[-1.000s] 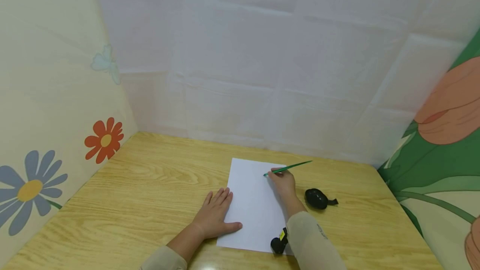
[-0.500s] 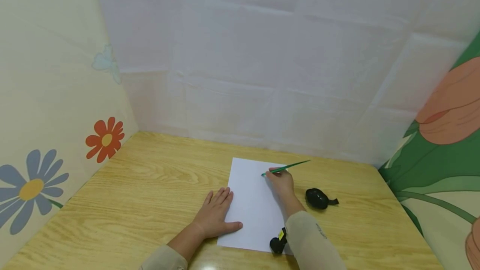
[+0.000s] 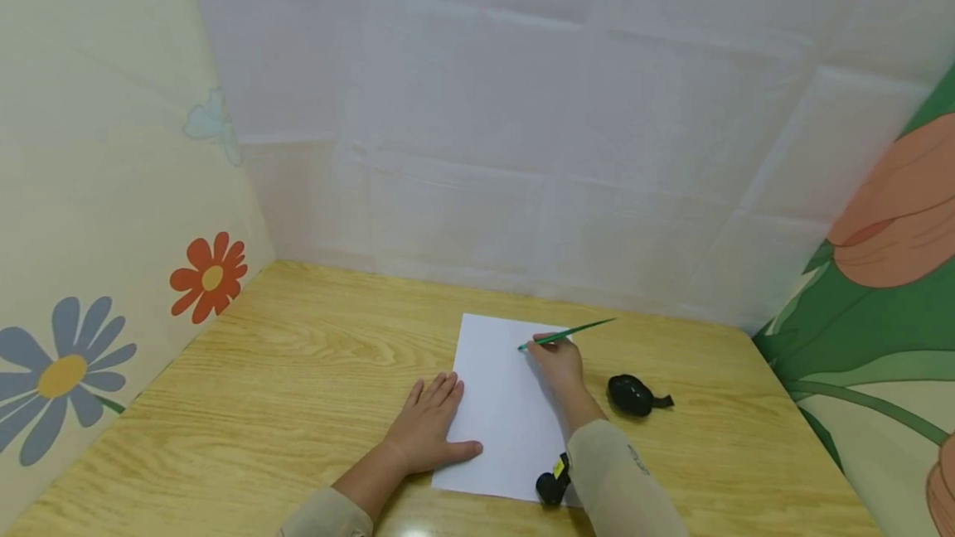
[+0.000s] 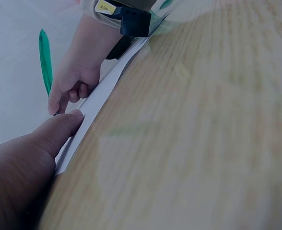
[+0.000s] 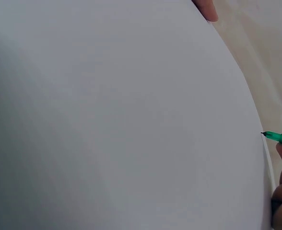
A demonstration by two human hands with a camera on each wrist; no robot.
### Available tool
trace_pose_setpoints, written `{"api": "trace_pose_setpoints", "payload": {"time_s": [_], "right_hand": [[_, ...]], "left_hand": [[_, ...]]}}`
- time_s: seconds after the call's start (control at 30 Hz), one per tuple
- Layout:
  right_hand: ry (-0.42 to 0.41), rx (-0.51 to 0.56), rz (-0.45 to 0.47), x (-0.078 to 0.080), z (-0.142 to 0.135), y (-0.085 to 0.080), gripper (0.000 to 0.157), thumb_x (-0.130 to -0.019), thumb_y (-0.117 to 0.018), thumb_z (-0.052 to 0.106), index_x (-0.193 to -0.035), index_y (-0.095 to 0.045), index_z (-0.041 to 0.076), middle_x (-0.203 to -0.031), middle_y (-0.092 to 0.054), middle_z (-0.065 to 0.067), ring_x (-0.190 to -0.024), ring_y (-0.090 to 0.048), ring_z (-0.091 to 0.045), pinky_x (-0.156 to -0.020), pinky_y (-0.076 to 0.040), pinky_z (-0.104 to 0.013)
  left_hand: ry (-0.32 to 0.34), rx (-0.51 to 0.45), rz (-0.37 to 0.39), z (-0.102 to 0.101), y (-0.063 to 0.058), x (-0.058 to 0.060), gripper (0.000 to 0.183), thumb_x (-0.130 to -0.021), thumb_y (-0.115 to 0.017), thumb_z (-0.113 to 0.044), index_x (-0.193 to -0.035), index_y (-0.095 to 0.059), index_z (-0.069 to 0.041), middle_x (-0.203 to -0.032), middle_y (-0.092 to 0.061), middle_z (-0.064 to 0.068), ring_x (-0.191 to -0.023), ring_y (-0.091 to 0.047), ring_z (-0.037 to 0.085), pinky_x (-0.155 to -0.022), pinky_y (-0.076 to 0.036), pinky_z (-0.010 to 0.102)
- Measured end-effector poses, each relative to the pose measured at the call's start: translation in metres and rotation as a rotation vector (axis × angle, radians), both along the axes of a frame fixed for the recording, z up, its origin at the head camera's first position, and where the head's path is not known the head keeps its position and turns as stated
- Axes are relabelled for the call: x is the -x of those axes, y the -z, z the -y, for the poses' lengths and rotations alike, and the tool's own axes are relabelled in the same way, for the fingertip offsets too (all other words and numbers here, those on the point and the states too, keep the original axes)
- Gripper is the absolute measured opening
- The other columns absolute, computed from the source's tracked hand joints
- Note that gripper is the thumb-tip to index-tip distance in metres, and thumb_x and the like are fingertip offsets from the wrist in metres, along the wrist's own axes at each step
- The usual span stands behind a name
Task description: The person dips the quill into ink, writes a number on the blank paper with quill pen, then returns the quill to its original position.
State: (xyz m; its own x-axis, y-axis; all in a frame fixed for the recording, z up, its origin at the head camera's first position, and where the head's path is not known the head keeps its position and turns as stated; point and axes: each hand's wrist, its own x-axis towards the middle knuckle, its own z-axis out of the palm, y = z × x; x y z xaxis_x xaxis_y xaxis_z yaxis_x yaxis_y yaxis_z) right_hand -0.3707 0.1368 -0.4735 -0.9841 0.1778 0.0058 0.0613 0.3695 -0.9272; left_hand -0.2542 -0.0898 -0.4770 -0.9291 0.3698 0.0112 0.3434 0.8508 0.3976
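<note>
Yellow-brown wood grain streaks the smooth tabletop (image 3: 313,363), with a spot of glare at its near edge. Closest in are two beige cloth cuffs, the left cuff (image 3: 332,514) and the right cuff (image 3: 622,479); beside the latter sits a small black wrist device (image 3: 552,487), rounded at one end and marked with a yellow label. Under it spreads a plain white rectangular sheet of paper (image 3: 496,413), matte and smooth, lying lengthwise away from the person.

Over the paper's left edge rests the left hand (image 3: 427,429), palm down, fingers straight and thumb held apart, reaching onto the sheet. Farther up, the right hand (image 3: 564,367) has thumb and fingers together, clamped on a slim green pen (image 3: 580,329) whose body tapers like a blade of grass. The pen is at the upper part of the sheet. Its dark tip points left and down to the paper, though contact is hard to tell; its long axis slants up to the right, the thin tail raised past the sheet's right edge.

Right of the forearm lies a glossy black oval object (image 3: 629,395) with a short flat tab. Beyond hangs a creased whitish cloth (image 3: 462,147).
</note>
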Motion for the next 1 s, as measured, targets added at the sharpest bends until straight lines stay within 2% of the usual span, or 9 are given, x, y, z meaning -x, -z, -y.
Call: {"api": "trace_pose_setpoints", "payload": {"time_s": [0.37,1.0], "right_hand": [[-0.001,0.016,0.026,-0.0017,0.0016,-0.0012,0.026,-0.088,-0.07,0.019,-0.107,-0.07,0.001,-0.111,-0.07,-0.019,-0.101,-0.066,-0.027,-0.082,-0.056,-0.03],[-0.039,0.018,0.01,-0.002,0.0047,-0.0006,0.025,-0.088,-0.07,0.016,-0.107,-0.071,-0.001,-0.111,-0.07,-0.02,-0.104,-0.066,-0.029,-0.083,-0.056,-0.031]], "left_hand": [[0.0,-0.007,0.0,0.0004,0.0005,-0.0005,0.101,-0.083,-0.059,-0.068,-0.15,-0.033,0.003,-0.16,-0.027,0.019,-0.151,-0.019,0.035,-0.122,-0.009,0.057],[-0.003,0.001,0.0,-0.0005,0.0013,0.0015,0.102,-0.083,-0.059,-0.069,-0.15,-0.033,0.002,-0.16,-0.027,0.018,-0.151,-0.019,0.034,-0.122,-0.009,0.057]]}}
